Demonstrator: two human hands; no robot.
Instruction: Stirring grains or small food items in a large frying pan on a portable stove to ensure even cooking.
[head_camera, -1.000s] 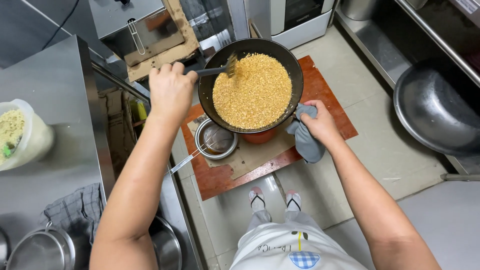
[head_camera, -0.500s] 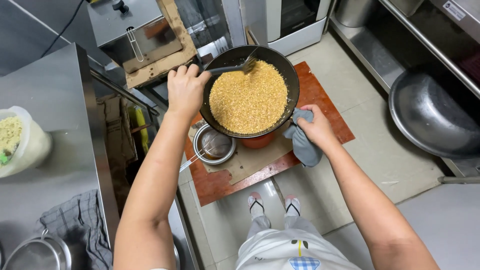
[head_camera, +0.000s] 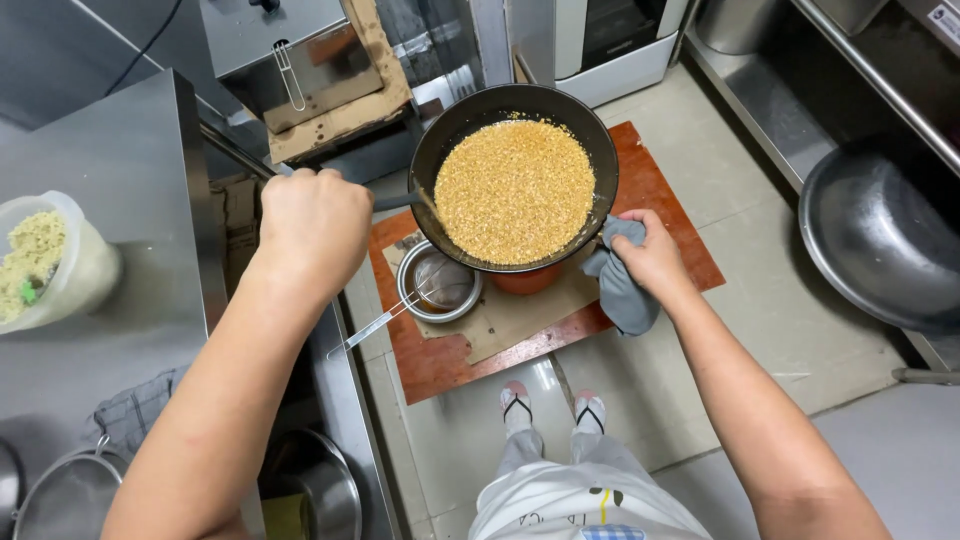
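Note:
A black wok (head_camera: 520, 100) full of golden fried bits (head_camera: 515, 190) sits low over a red pot (head_camera: 528, 280) on a reddish board (head_camera: 660, 190) on the floor. My left hand (head_camera: 315, 225) grips a metal utensil handle (head_camera: 395, 201) that reaches into the wok's left edge. My right hand (head_camera: 650, 255) holds the wok's rim through a grey cloth (head_camera: 620, 290). Beside the pot stands a small metal pot with a strainer (head_camera: 440, 285), its long handle pointing towards me.
A steel counter (head_camera: 110, 130) on the left carries a plastic tub of pale food (head_camera: 50, 265), a checked cloth (head_camera: 135, 415) and a sieve (head_camera: 65, 495). A big steel bowl (head_camera: 880, 240) lies at right. My sandalled feet (head_camera: 550, 408) stand by the board.
My left hand has drawn back to the left along the utensil handle, and the utensil's head has sunk out of sight. The wok and my right hand stay put.

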